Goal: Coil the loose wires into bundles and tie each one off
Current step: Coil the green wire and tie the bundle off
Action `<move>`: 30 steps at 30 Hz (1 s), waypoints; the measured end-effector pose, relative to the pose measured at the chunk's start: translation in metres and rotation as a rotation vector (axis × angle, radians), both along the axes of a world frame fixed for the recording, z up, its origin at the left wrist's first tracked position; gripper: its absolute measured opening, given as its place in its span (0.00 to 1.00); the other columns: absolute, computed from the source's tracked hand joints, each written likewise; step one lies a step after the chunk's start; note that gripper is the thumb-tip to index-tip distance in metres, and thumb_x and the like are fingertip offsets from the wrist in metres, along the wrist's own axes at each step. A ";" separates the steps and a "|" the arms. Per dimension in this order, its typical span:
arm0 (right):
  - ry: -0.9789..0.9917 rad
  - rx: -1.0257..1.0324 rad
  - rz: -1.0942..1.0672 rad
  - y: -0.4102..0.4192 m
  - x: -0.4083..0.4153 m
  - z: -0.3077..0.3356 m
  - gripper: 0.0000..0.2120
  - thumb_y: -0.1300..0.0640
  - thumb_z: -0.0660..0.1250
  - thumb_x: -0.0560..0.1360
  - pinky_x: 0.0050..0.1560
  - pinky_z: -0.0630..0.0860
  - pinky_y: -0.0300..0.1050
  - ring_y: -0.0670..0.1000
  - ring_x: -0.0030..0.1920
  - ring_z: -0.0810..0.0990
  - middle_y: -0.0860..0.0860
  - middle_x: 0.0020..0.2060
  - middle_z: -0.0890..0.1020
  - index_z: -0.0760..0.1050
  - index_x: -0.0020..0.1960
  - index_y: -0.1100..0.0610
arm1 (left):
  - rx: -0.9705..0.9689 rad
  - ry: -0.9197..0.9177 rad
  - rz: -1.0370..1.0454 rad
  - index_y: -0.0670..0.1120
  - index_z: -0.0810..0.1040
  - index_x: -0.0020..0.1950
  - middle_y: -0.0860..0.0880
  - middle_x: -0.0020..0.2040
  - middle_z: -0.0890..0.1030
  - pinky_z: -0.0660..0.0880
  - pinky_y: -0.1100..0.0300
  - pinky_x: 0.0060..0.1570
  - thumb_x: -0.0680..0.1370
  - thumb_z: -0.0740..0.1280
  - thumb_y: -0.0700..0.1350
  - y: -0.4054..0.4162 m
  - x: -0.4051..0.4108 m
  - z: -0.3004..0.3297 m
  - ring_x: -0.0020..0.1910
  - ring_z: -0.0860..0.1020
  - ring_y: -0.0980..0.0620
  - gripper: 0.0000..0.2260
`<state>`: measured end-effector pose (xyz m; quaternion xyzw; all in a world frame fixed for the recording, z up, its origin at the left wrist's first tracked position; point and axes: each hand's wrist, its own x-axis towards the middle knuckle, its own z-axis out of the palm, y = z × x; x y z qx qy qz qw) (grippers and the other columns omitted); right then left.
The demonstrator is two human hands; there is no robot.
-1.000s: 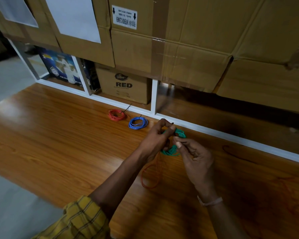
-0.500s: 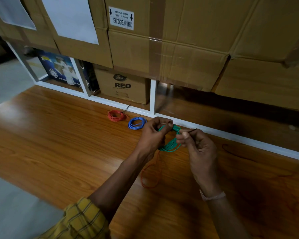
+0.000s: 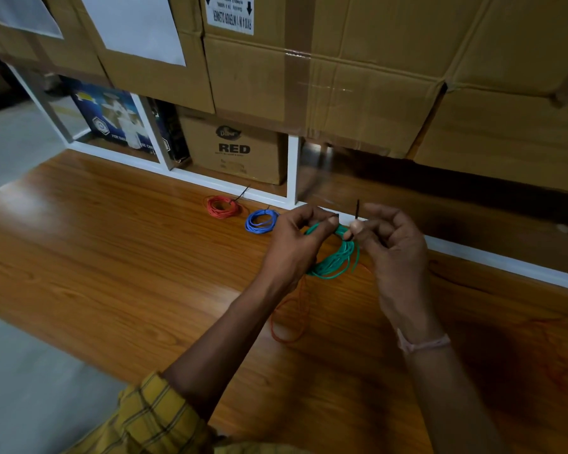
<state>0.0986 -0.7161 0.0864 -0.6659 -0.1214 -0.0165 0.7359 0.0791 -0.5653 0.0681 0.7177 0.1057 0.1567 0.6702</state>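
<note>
A green wire coil (image 3: 333, 260) hangs between my hands above the wooden table (image 3: 112, 263). My left hand (image 3: 292, 247) pinches the coil's top left. My right hand (image 3: 391, 247) pinches a thin black tie (image 3: 356, 209) that sticks up from the coil's top. A tied red coil (image 3: 223, 206) and a tied blue coil (image 3: 260, 221) lie side by side near the white frame. A loose orange wire (image 3: 291, 319) curls on the table under my left forearm.
A white shelf frame (image 3: 292, 168) borders the table's far side. Large cardboard boxes (image 3: 341, 77) are stacked above it, and a box marked RED (image 3: 233, 149) sits inside. Another loose reddish wire (image 3: 551, 352) lies faintly at the right.
My hands have lifted and moved slightly apart. The black tie's end has swung from pointing sideways to standing upright in my right fingers.
</note>
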 end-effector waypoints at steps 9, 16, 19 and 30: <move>-0.100 -0.010 0.010 -0.003 -0.015 0.035 0.05 0.64 0.73 0.77 0.45 0.80 0.38 0.49 0.43 0.86 0.54 0.41 0.87 0.84 0.52 0.60 | -0.071 -0.063 0.016 0.45 0.85 0.55 0.54 0.37 0.81 0.69 0.66 0.33 0.81 0.74 0.44 0.008 -0.011 0.021 0.30 0.75 0.63 0.06; -0.134 -0.043 -0.037 -0.001 -0.022 0.047 0.04 0.65 0.73 0.76 0.42 0.80 0.36 0.45 0.40 0.85 0.51 0.37 0.87 0.85 0.49 0.59 | -0.079 -0.098 0.007 0.40 0.84 0.51 0.59 0.30 0.79 0.68 0.72 0.30 0.81 0.73 0.41 0.005 -0.013 0.030 0.27 0.75 0.65 0.05; -0.169 -0.096 -0.098 0.000 -0.025 0.050 0.03 0.64 0.74 0.76 0.39 0.79 0.35 0.44 0.37 0.85 0.48 0.36 0.86 0.85 0.46 0.58 | -0.091 -0.118 0.007 0.40 0.84 0.51 0.57 0.33 0.81 0.69 0.73 0.31 0.81 0.73 0.41 0.002 -0.015 0.034 0.28 0.76 0.65 0.05; -0.218 -0.226 -0.183 0.000 -0.029 0.057 0.03 0.61 0.75 0.74 0.38 0.82 0.37 0.44 0.38 0.86 0.46 0.36 0.86 0.85 0.44 0.54 | -0.012 -0.161 0.026 0.48 0.84 0.47 0.41 0.45 0.84 0.79 0.48 0.52 0.80 0.75 0.44 -0.005 -0.017 0.036 0.48 0.83 0.48 0.03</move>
